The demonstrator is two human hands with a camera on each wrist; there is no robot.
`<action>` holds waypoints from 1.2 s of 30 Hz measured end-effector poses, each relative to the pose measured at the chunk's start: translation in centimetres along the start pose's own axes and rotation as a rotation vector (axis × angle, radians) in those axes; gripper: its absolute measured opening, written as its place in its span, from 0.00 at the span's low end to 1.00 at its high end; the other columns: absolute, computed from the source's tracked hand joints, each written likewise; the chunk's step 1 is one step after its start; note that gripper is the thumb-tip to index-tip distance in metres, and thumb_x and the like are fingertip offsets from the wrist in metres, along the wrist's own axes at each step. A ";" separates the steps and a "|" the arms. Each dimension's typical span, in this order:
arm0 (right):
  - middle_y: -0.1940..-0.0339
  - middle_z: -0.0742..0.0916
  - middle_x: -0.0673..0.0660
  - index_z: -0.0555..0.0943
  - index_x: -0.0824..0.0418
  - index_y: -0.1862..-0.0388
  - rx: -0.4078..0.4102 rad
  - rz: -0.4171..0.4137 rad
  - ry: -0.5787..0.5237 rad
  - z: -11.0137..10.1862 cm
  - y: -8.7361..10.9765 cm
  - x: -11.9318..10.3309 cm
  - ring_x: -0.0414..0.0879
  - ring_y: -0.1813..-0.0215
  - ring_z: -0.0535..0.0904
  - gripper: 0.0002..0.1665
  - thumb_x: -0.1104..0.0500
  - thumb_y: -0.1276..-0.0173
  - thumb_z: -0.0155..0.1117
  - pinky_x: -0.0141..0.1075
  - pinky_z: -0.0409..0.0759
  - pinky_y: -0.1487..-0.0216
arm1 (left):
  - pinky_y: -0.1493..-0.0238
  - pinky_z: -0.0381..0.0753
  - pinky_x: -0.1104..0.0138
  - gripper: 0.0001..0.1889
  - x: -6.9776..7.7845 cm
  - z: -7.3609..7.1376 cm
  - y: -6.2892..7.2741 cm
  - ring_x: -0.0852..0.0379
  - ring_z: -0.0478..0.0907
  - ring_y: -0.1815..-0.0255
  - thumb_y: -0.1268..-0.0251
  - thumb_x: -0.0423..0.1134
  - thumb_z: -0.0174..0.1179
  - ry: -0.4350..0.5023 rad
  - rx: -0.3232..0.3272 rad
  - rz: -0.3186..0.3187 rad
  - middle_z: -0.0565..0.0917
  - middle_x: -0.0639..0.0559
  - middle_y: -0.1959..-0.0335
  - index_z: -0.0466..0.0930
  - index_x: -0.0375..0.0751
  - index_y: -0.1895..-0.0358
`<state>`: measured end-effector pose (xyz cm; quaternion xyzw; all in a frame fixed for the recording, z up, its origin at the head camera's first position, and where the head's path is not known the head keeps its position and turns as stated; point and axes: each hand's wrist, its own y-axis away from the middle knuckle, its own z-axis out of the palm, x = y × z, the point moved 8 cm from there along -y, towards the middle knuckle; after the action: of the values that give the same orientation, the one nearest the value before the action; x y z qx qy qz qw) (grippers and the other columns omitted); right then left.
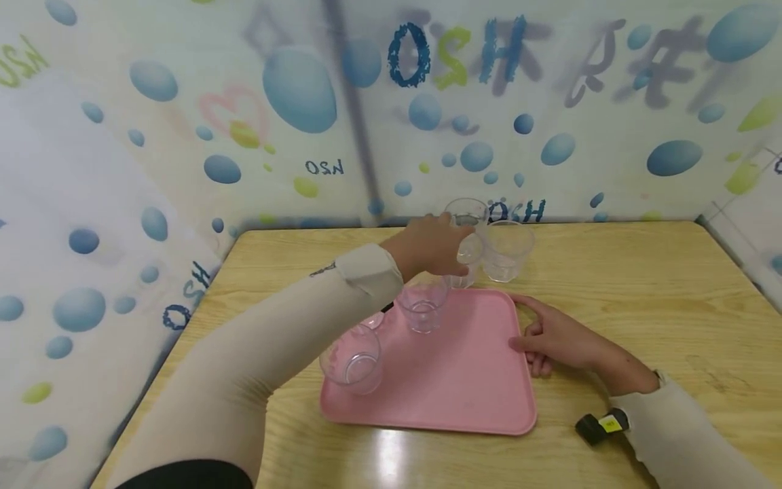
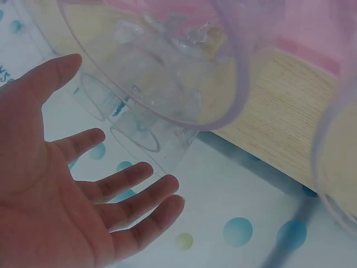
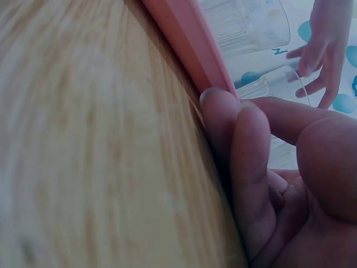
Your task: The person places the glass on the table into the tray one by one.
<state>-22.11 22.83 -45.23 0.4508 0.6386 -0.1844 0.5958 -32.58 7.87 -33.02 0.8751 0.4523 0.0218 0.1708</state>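
My left hand (image 1: 432,243) has its fingers spread and holds nothing. It hovers at the three clear plastic cups behind the tray: a near cup (image 1: 469,268), a right cup (image 1: 508,251) and a back cup (image 1: 467,209). Whether it touches any is unclear. The pink tray (image 1: 455,380) has its right rim between my right hand's (image 1: 559,337) thumb and fingers, near the far corner. On the tray, a clear cup (image 1: 351,363) stands at the front left and another cup (image 1: 423,307) farther back. My left sleeve mostly hides a third.
The wooden table (image 1: 641,272) ends at a patterned cloth wall (image 1: 391,136) just behind the cups. A black wrist device with a yellow label (image 1: 603,426) sits by my right cuff. My left arm crosses over the tray's left side.
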 end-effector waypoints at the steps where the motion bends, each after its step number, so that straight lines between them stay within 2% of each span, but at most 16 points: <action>1: 0.79 0.84 0.60 0.40 0.57 0.17 0.002 0.001 0.002 0.0 0.0 0.0 0.45 0.82 0.82 0.53 0.58 0.27 0.63 0.46 0.84 0.77 | 0.33 0.70 0.42 0.42 0.1 0.0 -0.3 0.37 0.65 0.27 0.33 0.67 0.55 -0.004 -0.005 -0.005 0.60 0.42 0.23 0.51 0.63 0.20; 7: 0.78 0.84 0.60 0.40 0.56 0.17 0.003 0.002 0.005 -0.1 -0.2 0.1 0.46 0.82 0.82 0.53 0.57 0.27 0.64 0.46 0.84 0.77 | 0.31 0.66 0.41 0.42 0.4 -0.3 -1.1 0.40 0.65 0.27 0.32 0.67 0.54 -0.004 -0.054 -0.026 0.59 0.44 0.22 0.48 0.63 0.19; 15: 0.79 0.83 0.60 0.40 0.56 0.17 0.006 0.013 0.010 0.0 -0.4 0.1 0.46 0.82 0.82 0.53 0.57 0.28 0.64 0.47 0.84 0.77 | 0.35 0.73 0.48 0.38 0.8 -0.3 -1.5 0.50 0.71 0.32 0.31 0.62 0.55 0.000 -0.056 0.007 0.64 0.47 0.24 0.55 0.59 0.21; 22: 0.79 0.83 0.60 0.39 0.56 0.17 0.015 0.022 0.007 0.0 -0.2 0.3 0.46 0.83 0.82 0.54 0.57 0.28 0.64 0.46 0.84 0.77 | 0.41 0.79 0.52 0.38 1.0 -0.5 -1.2 0.49 0.75 0.39 0.32 0.60 0.58 0.021 -0.014 0.035 0.68 0.44 0.28 0.59 0.55 0.23; 26: 0.79 0.83 0.60 0.39 0.56 0.17 0.012 0.021 0.007 0.1 -0.3 0.3 0.46 0.83 0.82 0.54 0.58 0.28 0.64 0.46 0.84 0.78 | 0.41 0.79 0.52 0.38 0.7 -0.4 -0.9 0.47 0.75 0.38 0.32 0.59 0.58 0.052 0.008 0.052 0.69 0.43 0.28 0.59 0.52 0.23; 30: 0.80 0.83 0.60 0.39 0.56 0.17 0.013 0.021 0.007 0.1 -0.3 0.4 0.46 0.83 0.82 0.54 0.58 0.28 0.64 0.46 0.84 0.78 | 0.47 0.81 0.52 0.39 0.0 -0.3 -0.8 0.47 0.75 0.37 0.35 0.60 0.59 0.080 0.023 0.024 0.66 0.42 0.26 0.59 0.56 0.23; 33: 0.80 0.83 0.60 0.39 0.56 0.17 0.009 0.020 0.002 0.1 -0.3 0.4 0.46 0.83 0.82 0.54 0.58 0.28 0.64 0.46 0.84 0.78 | 0.52 0.82 0.53 0.40 -0.4 -0.4 -0.7 0.48 0.77 0.43 0.36 0.62 0.59 0.065 0.059 -0.008 0.66 0.42 0.28 0.58 0.60 0.22; 36: 0.79 0.84 0.59 0.39 0.56 0.17 0.002 0.019 0.000 0.1 -0.3 0.3 0.46 0.83 0.82 0.54 0.58 0.27 0.64 0.46 0.84 0.78 | 0.51 0.80 0.51 0.40 -0.7 -1.2 0.0 0.48 0.77 0.49 0.38 0.64 0.58 0.030 0.110 -0.028 0.68 0.43 0.31 0.58 0.63 0.23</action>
<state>-22.25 22.69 -45.58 0.4572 0.6341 -0.1795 0.5972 -33.22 7.67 -31.80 0.8762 0.4677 0.0075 0.1158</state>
